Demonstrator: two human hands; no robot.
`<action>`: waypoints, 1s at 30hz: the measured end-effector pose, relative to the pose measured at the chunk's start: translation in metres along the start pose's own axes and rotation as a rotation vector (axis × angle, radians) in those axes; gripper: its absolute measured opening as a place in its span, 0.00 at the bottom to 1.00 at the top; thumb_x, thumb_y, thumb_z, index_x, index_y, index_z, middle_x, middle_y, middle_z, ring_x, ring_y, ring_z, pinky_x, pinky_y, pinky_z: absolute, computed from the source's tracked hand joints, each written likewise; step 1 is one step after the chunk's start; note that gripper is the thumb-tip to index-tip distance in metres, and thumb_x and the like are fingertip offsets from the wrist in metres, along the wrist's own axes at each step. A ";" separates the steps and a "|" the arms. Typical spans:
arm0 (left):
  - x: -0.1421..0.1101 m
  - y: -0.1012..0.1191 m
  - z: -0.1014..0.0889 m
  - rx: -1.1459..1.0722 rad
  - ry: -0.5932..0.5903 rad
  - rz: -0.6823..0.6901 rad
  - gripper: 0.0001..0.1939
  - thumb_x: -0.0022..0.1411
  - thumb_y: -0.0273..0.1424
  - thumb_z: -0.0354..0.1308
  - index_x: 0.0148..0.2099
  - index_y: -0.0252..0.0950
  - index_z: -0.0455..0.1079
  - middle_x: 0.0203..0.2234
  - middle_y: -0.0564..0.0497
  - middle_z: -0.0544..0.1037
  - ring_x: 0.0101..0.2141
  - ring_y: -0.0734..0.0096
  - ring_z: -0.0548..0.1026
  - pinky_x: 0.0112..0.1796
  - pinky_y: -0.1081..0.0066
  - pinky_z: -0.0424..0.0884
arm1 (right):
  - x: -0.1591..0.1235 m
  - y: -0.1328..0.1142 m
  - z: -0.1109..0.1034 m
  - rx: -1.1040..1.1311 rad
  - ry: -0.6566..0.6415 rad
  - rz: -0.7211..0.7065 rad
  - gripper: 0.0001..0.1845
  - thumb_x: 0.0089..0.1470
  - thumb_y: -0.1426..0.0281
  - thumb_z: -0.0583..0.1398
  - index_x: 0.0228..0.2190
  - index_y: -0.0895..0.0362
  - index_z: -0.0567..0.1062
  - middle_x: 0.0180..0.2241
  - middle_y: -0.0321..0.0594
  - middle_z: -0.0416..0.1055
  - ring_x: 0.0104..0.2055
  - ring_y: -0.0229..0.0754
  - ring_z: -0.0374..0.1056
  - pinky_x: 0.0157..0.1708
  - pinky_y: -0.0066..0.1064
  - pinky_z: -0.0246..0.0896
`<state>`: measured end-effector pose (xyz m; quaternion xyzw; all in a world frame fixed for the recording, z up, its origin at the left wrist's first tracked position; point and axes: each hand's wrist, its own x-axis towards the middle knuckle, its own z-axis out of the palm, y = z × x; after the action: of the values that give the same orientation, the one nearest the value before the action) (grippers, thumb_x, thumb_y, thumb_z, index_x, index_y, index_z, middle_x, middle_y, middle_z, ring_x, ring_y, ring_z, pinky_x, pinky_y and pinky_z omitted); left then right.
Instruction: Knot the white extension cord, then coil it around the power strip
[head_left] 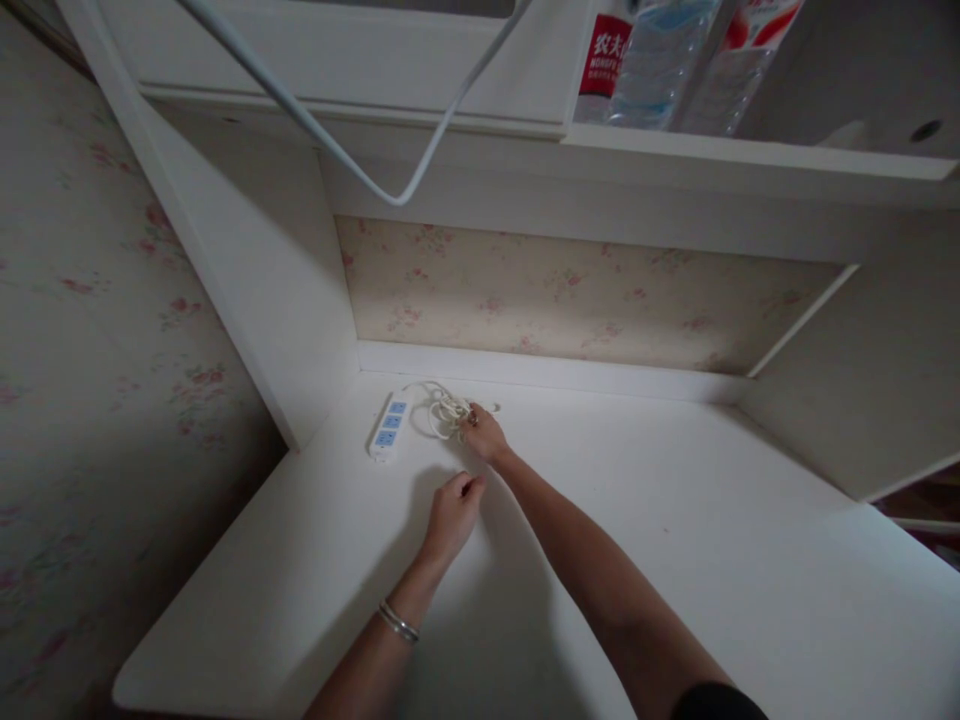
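Note:
A white power strip (pixel 389 424) with blue socket faces lies at the back left of the white desk (pixel 675 560). From its far end a bundled white cord (pixel 444 408) runs to the right in loose loops. My right hand (pixel 484 432) is closed on the right side of this bundle, with a ring showing on one finger. Nearer to me, my left hand (pixel 454 505) is curled into a fist above the desk, apart from the cord. Nothing shows in it. Two bracelets (pixel 398 621) circle my left wrist.
Overhead, a shelf (pixel 750 158) holds several plastic bottles (pixel 660 65) at the right. A pale cable (pixel 397 198) hangs down in front of the upper cabinet. Side panels (pixel 262 250) and a low back ledge (pixel 555 372) border the desk; flowered wallpaper covers the wall.

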<state>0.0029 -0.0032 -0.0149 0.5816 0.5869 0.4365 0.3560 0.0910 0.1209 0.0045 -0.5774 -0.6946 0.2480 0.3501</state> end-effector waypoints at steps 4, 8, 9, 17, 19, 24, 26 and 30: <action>-0.002 0.001 0.000 0.090 -0.007 0.045 0.19 0.63 0.42 0.47 0.23 0.37 0.59 0.16 0.58 0.62 0.22 0.75 0.61 0.26 0.73 0.51 | 0.002 -0.004 0.003 -0.044 0.020 0.053 0.14 0.53 0.67 0.56 0.40 0.58 0.75 0.41 0.47 0.74 0.43 0.47 0.67 0.44 0.34 0.58; -0.007 0.002 -0.001 0.206 0.013 0.159 0.18 0.64 0.40 0.47 0.24 0.37 0.62 0.17 0.57 0.65 0.21 0.74 0.63 0.26 0.72 0.51 | -0.007 -0.002 -0.004 -0.026 0.057 0.113 0.12 0.53 0.65 0.56 0.34 0.56 0.77 0.36 0.45 0.75 0.40 0.46 0.69 0.41 0.33 0.58; -0.009 0.002 -0.002 0.232 0.022 0.205 0.17 0.64 0.39 0.47 0.25 0.37 0.63 0.18 0.56 0.66 0.22 0.74 0.63 0.27 0.72 0.52 | -0.011 0.000 -0.007 -0.010 0.069 0.130 0.12 0.53 0.64 0.56 0.32 0.56 0.77 0.35 0.44 0.75 0.39 0.46 0.69 0.40 0.32 0.58; -0.017 0.013 -0.012 0.337 0.086 0.483 0.08 0.59 0.33 0.56 0.40 0.38 0.67 0.37 0.48 0.71 0.41 0.63 0.70 0.43 0.66 0.65 | -0.081 0.019 -0.036 0.282 0.073 0.216 0.18 0.50 0.57 0.57 0.34 0.57 0.76 0.29 0.37 0.74 0.29 0.40 0.68 0.31 0.29 0.62; -0.022 0.018 -0.013 0.377 0.053 0.556 0.12 0.57 0.34 0.59 0.44 0.38 0.67 0.41 0.46 0.71 0.44 0.61 0.69 0.46 0.62 0.64 | -0.101 0.023 -0.042 0.393 0.065 0.233 0.20 0.49 0.55 0.57 0.35 0.59 0.75 0.29 0.38 0.74 0.29 0.40 0.69 0.31 0.29 0.63; -0.033 0.027 -0.013 0.502 0.059 0.641 0.21 0.53 0.37 0.64 0.50 0.41 0.69 0.48 0.45 0.70 0.48 0.56 0.65 0.50 0.57 0.59 | -0.137 0.033 -0.055 0.814 0.081 0.273 0.19 0.44 0.56 0.64 0.32 0.58 0.75 0.35 0.42 0.73 0.36 0.44 0.69 0.36 0.33 0.64; -0.033 0.026 -0.014 0.547 0.053 0.637 0.24 0.52 0.39 0.65 0.52 0.43 0.69 0.51 0.45 0.69 0.50 0.54 0.64 0.51 0.56 0.58 | -0.142 0.037 -0.058 0.832 0.079 0.240 0.18 0.42 0.57 0.66 0.30 0.58 0.76 0.40 0.45 0.72 0.39 0.45 0.68 0.37 0.33 0.64; -0.027 0.020 -0.014 0.630 -0.021 0.628 0.35 0.44 0.42 0.70 0.56 0.45 0.66 0.56 0.47 0.65 0.54 0.50 0.60 0.54 0.53 0.56 | -0.144 0.046 -0.059 0.842 0.056 0.205 0.16 0.42 0.56 0.67 0.28 0.56 0.77 0.46 0.45 0.68 0.42 0.45 0.67 0.38 0.34 0.65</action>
<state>-0.0012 -0.0328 0.0062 0.8161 0.4826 0.3174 0.0176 0.1778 -0.0131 -0.0216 -0.4566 -0.4624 0.5274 0.5473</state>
